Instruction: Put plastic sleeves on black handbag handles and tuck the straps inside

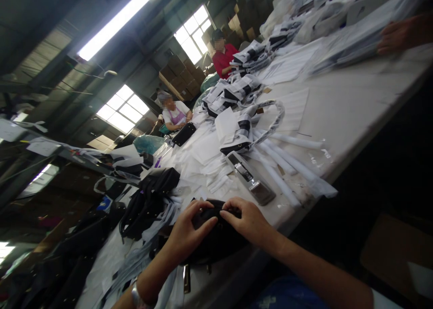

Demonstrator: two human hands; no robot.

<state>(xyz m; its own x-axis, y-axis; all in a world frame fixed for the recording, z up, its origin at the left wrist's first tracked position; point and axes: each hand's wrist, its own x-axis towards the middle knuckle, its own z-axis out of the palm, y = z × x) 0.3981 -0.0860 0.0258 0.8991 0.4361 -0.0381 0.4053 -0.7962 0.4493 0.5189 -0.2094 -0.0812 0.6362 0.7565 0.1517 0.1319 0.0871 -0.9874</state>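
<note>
Both of my hands grip a black bag [216, 243] at the near edge of the long white table [352, 110]. My left hand [187, 230] curls its fingers over the bag's top from the left. My right hand [248, 219] pinches the same top edge from the right, fingertips nearly touching the left ones. A metal clasp [186, 278] hangs below the bag. A silver stapler-like tool [250, 178] lies just beyond my right hand.
White paper rolls [287, 155] and wrapped black-and-white bags [237, 135] cover the table. More black bags [149, 200] pile to my left. Two seated people [174, 115] work at the far end. Another person's hand [394, 36] rests on white stacks at upper right.
</note>
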